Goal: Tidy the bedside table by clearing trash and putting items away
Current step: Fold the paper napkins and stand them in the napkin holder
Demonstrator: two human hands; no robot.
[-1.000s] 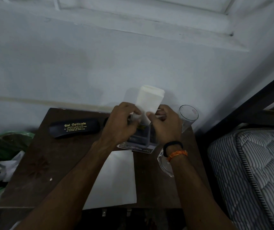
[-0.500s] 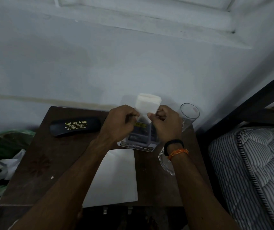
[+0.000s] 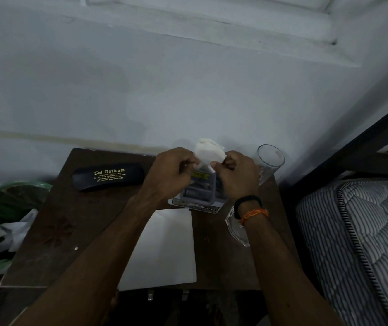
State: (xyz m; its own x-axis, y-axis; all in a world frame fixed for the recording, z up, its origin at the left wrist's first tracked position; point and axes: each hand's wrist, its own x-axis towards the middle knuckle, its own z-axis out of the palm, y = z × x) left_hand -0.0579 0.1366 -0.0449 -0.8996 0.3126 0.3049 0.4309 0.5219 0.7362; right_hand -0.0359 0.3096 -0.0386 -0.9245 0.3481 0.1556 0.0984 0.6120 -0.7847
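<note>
Both forearms reach forward over the table point(image 3: 66, 231); left hand point(image 3: 169, 171) and right hand point(image 3: 236, 176) pinch the tissue point(image 3: 208, 152) between curled fingers.

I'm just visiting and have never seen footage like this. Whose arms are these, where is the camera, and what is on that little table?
There is no machine here: a person wears a camera on the head, looking down at their own arms. The left hand and right hand together pinch a white tissue above the dark bedside table. On it lie a black glasses case, a white sheet of paper, a small packaged item, a drinking glass and a clear glass dish. A green bag sits at the left.
</note>
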